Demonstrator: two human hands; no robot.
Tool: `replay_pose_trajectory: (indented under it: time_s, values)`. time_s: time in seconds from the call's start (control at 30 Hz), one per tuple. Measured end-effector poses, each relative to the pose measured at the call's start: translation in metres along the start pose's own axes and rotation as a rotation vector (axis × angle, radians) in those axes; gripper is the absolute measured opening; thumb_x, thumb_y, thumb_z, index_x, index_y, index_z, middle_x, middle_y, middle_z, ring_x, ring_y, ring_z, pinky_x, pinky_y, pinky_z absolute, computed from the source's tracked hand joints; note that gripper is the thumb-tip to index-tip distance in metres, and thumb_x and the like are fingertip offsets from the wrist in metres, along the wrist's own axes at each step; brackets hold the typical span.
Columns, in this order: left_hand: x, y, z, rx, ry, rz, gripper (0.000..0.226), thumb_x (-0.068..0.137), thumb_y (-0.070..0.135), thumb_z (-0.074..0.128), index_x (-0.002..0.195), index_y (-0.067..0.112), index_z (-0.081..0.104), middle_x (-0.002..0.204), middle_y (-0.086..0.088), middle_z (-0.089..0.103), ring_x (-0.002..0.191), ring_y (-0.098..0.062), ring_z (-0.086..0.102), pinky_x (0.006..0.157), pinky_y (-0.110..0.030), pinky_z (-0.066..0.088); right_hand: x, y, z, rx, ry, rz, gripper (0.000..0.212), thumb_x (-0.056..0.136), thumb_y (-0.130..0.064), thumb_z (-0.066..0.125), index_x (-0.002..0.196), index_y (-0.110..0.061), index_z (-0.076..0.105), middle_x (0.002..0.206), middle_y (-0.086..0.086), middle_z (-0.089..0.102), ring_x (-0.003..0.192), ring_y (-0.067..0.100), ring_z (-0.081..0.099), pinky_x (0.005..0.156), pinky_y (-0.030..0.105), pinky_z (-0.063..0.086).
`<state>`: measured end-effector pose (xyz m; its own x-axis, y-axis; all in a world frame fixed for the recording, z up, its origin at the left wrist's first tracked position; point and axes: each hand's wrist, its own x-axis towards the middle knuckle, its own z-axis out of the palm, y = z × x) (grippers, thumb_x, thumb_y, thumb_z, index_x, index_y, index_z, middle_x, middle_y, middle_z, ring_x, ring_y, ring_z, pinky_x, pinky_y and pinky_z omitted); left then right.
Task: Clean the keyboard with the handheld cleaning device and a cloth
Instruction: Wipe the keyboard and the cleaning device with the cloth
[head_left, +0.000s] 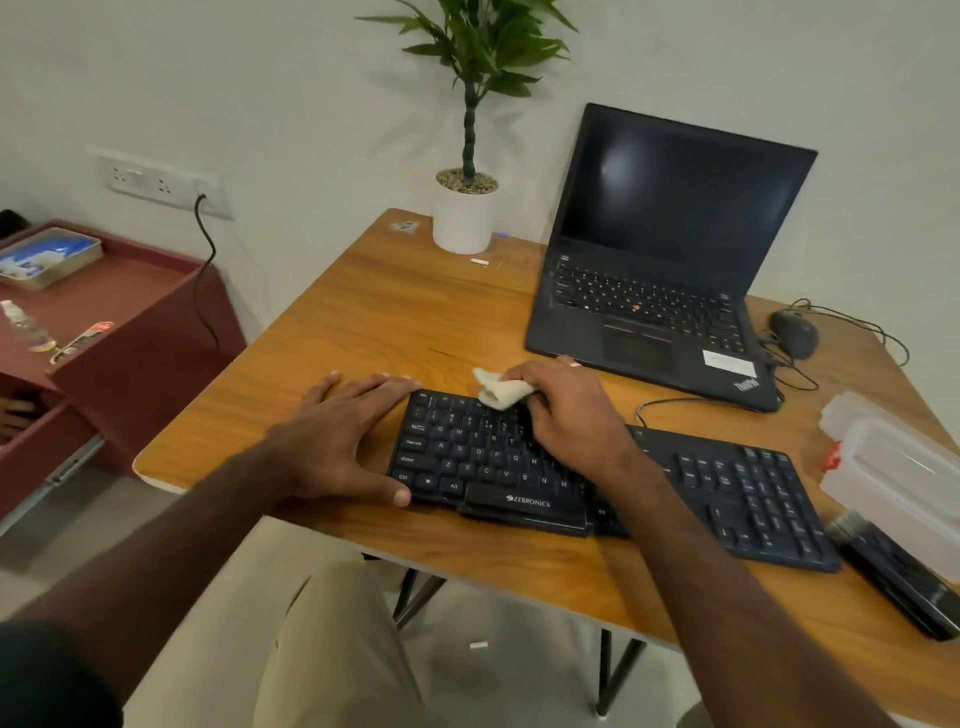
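The right hand (566, 410) has its fingers (524, 371) curled around a folded cloth (497, 391), pressing it on the top key rows of the keyboard (727, 483). The left hand (343, 431) lies flat, fingers straight, bracing the keyboard's left end on the worktop (415, 312). Beyond the right fingers sit a laptop (660, 249) and a mouse (793, 332). A hard wipe could snag a keycap or slide the keyboard. The right forearm hides the middle keys; the dark object (898, 577) at the right edge, possibly the cleaning device, is cut off
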<state>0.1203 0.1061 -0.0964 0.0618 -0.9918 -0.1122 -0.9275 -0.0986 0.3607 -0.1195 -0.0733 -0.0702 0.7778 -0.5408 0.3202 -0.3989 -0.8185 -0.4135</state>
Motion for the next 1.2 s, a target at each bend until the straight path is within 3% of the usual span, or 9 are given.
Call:
replay_pose_trajectory:
  time_s: [0.1, 0.27, 0.5, 0.63, 0.77, 0.97, 1.2]
  values:
    - [0.0, 0.001, 0.0, 0.005, -0.003, -0.022, 0.135, 0.047, 0.106, 0.042, 0.157, 0.044, -0.006, 0.168, 0.01, 0.007, 0.145, 0.004, -0.007, 0.124, -0.045, -0.011, 0.011, -0.031, 0.016, 0.027, 0.066, -0.019, 0.041, 0.086, 0.001, 0.06, 0.118, -0.02, 0.073, 0.118, -0.001, 0.074, 0.109, 0.023, 0.061, 0.095, 0.048, 0.047]
    - [-0.001, 0.005, -0.002, 0.051, -0.018, -0.02, 0.133, 0.048, 0.107, 0.035, 0.156, 0.041, -0.007, 0.168, 0.009, 0.006, 0.144, 0.005, -0.011, 0.124, -0.046, -0.01, 0.017, -0.066, 0.041, -0.106, -0.049, -0.116, 0.042, 0.087, -0.002, 0.059, 0.121, -0.024, 0.07, 0.121, -0.003, 0.072, 0.112, 0.026, 0.057, 0.092, 0.042, 0.04]
    - [0.001, 0.001, 0.001, 0.046, -0.016, -0.003, 0.131, 0.051, 0.105, 0.043, 0.156, 0.046, -0.009, 0.167, 0.016, 0.002, 0.144, 0.006, -0.011, 0.123, -0.046, -0.012, -0.02, -0.01, 0.002, -0.135, -0.014, 0.003, 0.04, 0.084, 0.004, 0.062, 0.113, -0.021, 0.075, 0.114, 0.0, 0.075, 0.103, 0.028, 0.062, 0.092, 0.049, 0.049]
    - [0.002, 0.002, 0.001, 0.042, -0.008, -0.002, 0.132, 0.05, 0.106, 0.04, 0.157, 0.044, -0.008, 0.167, 0.016, 0.002, 0.144, 0.006, -0.01, 0.122, -0.043, -0.013, -0.039, 0.019, -0.023, -0.221, -0.042, 0.063, 0.039, 0.084, 0.002, 0.063, 0.112, -0.024, 0.074, 0.115, -0.002, 0.075, 0.108, 0.027, 0.062, 0.094, 0.049, 0.046]
    - [0.0, 0.003, 0.002, 0.045, -0.002, -0.003, 0.13, 0.053, 0.104, 0.042, 0.156, 0.045, -0.01, 0.167, 0.017, 0.001, 0.145, 0.006, -0.01, 0.122, -0.043, -0.013, -0.029, 0.004, -0.018, -0.224, 0.023, 0.099, 0.038, 0.083, 0.001, 0.062, 0.113, -0.022, 0.072, 0.116, -0.002, 0.073, 0.108, 0.027, 0.062, 0.095, 0.046, 0.045]
    - [-0.003, 0.008, -0.001, 0.036, 0.023, -0.002, 0.126, 0.051, 0.105, 0.041, 0.153, 0.049, -0.006, 0.161, 0.023, 0.003, 0.142, 0.009, -0.01, 0.121, -0.038, -0.015, -0.001, -0.061, 0.024, -0.217, 0.011, -0.042, 0.033, 0.092, -0.007, 0.056, 0.12, -0.022, 0.067, 0.121, -0.004, 0.064, 0.112, 0.022, 0.054, 0.098, 0.04, 0.037]
    - [-0.002, 0.006, -0.002, 0.016, 0.018, 0.006, 0.128, 0.052, 0.103, 0.046, 0.156, 0.048, -0.005, 0.161, 0.025, 0.002, 0.143, 0.009, -0.011, 0.12, -0.039, -0.016, -0.028, -0.025, -0.004, -0.285, -0.056, 0.033, 0.037, 0.093, -0.009, 0.06, 0.126, -0.024, 0.067, 0.127, -0.005, 0.065, 0.12, 0.021, 0.051, 0.102, 0.04, 0.034]
